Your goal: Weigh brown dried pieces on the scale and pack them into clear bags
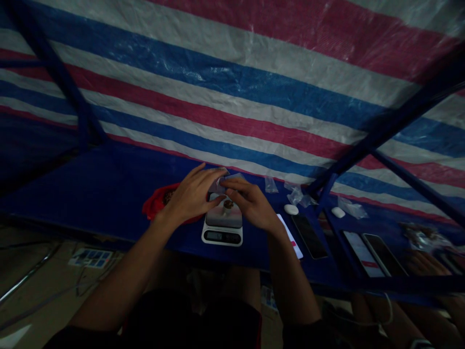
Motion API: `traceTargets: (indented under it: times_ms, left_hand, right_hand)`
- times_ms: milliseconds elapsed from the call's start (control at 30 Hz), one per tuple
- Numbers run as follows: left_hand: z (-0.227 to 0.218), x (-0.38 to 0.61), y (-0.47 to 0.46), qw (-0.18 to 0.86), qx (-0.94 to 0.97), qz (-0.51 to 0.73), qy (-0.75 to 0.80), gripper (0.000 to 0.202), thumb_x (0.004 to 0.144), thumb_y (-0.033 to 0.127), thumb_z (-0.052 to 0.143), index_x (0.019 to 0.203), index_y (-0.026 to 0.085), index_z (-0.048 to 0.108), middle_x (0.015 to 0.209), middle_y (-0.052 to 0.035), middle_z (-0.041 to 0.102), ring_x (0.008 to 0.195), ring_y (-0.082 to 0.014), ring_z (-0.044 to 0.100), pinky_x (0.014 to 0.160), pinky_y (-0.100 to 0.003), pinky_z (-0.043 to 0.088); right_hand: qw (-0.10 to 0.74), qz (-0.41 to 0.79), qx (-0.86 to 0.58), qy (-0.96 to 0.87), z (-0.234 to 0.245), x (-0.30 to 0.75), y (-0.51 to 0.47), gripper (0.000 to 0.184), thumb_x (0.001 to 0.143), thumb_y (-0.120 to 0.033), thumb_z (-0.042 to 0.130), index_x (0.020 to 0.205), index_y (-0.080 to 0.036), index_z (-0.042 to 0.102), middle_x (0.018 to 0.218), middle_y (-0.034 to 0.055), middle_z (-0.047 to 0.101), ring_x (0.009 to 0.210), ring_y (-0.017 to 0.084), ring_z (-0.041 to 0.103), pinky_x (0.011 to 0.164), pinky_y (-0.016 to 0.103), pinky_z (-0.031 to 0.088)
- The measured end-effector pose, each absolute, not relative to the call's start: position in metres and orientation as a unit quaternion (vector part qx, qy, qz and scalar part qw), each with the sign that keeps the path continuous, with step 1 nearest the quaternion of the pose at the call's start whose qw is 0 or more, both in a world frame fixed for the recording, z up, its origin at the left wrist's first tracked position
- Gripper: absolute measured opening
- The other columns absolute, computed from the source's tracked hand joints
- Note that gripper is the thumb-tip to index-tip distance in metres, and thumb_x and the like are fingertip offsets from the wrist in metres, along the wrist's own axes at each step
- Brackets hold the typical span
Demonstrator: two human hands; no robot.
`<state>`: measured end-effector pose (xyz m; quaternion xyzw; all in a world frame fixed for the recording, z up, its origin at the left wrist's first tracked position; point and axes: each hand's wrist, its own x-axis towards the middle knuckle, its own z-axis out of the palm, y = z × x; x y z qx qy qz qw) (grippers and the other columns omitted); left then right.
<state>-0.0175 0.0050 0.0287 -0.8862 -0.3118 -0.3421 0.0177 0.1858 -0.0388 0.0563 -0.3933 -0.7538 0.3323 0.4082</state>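
My left hand (192, 194) and my right hand (250, 201) meet above a small white digital scale (222, 229) on a blue table (109, 194). Together they pinch a small clear plastic bag (224, 181) by its top, fingers closed on it. On the scale's platform sits a small cup with brown bits (228, 205), just under my right fingers. A red bowl (157, 202) holding brown pieces lies behind my left wrist, partly hidden.
Empty clear bags (295, 194) and two white oval objects (291, 209) lie to the right. Several phones (309, 236) rest along the table's front edge. Another person's hand (423, 264) is at far right. A striped tarp (232, 82) backs the table; blue frame bars (381, 131) cross at right.
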Motion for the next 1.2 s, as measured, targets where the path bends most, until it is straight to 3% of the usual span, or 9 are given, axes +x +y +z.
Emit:
traceTargets:
  times_ms: [200, 333, 400, 567, 867, 1100, 1200]
  left_hand:
    - [0.023, -0.034, -0.010, -0.061, -0.876, -0.298, -0.375, 0.055, 0.094, 0.039, 0.058, 0.146, 0.021, 0.050, 0.143, -0.0105, 0.063, 0.130, -0.0279, 0.061, 0.112, -0.044, 0.048]
    - [0.018, -0.038, -0.014, -0.094, -0.881, -0.223, -0.407, 0.059, 0.094, 0.042, 0.058, 0.150, 0.024, 0.047, 0.145, -0.0102, 0.062, 0.130, -0.0294, 0.062, 0.110, -0.045, 0.049]
    - [0.010, -0.037, -0.012, -0.115, -0.885, -0.187, -0.411, 0.062, 0.095, 0.047, 0.058, 0.151, 0.024, 0.045, 0.143, -0.0120, 0.064, 0.127, -0.0314, 0.064, 0.106, -0.047, 0.051]
    - [-0.013, -0.031, -0.004, -0.165, -0.884, -0.145, -0.413, 0.074, 0.089, 0.050, 0.066, 0.153, 0.023, 0.043, 0.139, -0.0155, 0.066, 0.123, -0.0349, 0.066, 0.102, -0.047, 0.052]
    - [-0.016, -0.026, 0.005, -0.163, -0.888, -0.138, -0.406, 0.075, 0.089, 0.053, 0.067, 0.153, 0.022, 0.044, 0.136, -0.0153, 0.068, 0.120, -0.0344, 0.069, 0.101, -0.047, 0.053]
    - [-0.011, -0.016, 0.006, -0.184, -0.882, -0.154, -0.405, 0.074, 0.085, 0.045, 0.072, 0.151, 0.025, 0.046, 0.138, -0.0124, 0.069, 0.121, -0.0330, 0.069, 0.101, -0.041, 0.053]
    - [-0.011, -0.015, 0.006, -0.193, -0.878, -0.160, -0.407, 0.073, 0.085, 0.045, 0.072, 0.150, 0.026, 0.046, 0.138, -0.0111, 0.069, 0.121, -0.0327, 0.069, 0.099, -0.040, 0.054]
  right_hand:
    - [0.400, 0.333, -0.433, -0.736, 0.044, 0.188, -0.052, 0.028, 0.101, -0.032, 0.055, 0.118, -0.024, 0.075, 0.117, 0.0068, 0.074, 0.105, 0.023, 0.069, 0.087, 0.039, 0.057]
    - [0.424, 0.251, -0.514, -0.702, 0.009, 0.214, -0.055, 0.027, 0.097, -0.031, 0.059, 0.119, -0.022, 0.071, 0.117, 0.0088, 0.075, 0.102, 0.025, 0.070, 0.089, 0.041, 0.055]
    - [0.405, 0.210, -0.538, -0.709, -0.015, 0.226, -0.052, 0.031, 0.091, -0.031, 0.068, 0.120, -0.021, 0.070, 0.119, 0.0106, 0.074, 0.105, 0.026, 0.068, 0.095, 0.044, 0.053]
    - [0.354, 0.191, -0.542, -0.738, -0.045, 0.227, -0.042, 0.034, 0.084, -0.032, 0.077, 0.115, -0.019, 0.072, 0.114, 0.0115, 0.075, 0.108, 0.027, 0.068, 0.094, 0.044, 0.053]
    - [0.355, 0.235, -0.499, -0.755, -0.034, 0.216, -0.031, 0.025, 0.086, -0.030, 0.076, 0.109, -0.020, 0.073, 0.110, 0.0081, 0.077, 0.102, 0.023, 0.070, 0.091, 0.038, 0.054]
    - [0.292, 0.184, -0.445, -0.826, -0.013, 0.215, -0.021, 0.027, 0.084, -0.023, 0.075, 0.111, -0.020, 0.072, 0.108, 0.0069, 0.076, 0.102, 0.024, 0.068, 0.098, 0.042, 0.049]
    - [0.272, 0.188, -0.423, -0.843, -0.005, 0.214, -0.019, 0.027, 0.086, -0.021, 0.074, 0.113, -0.019, 0.071, 0.109, 0.0079, 0.074, 0.101, 0.023, 0.067, 0.094, 0.039, 0.050]
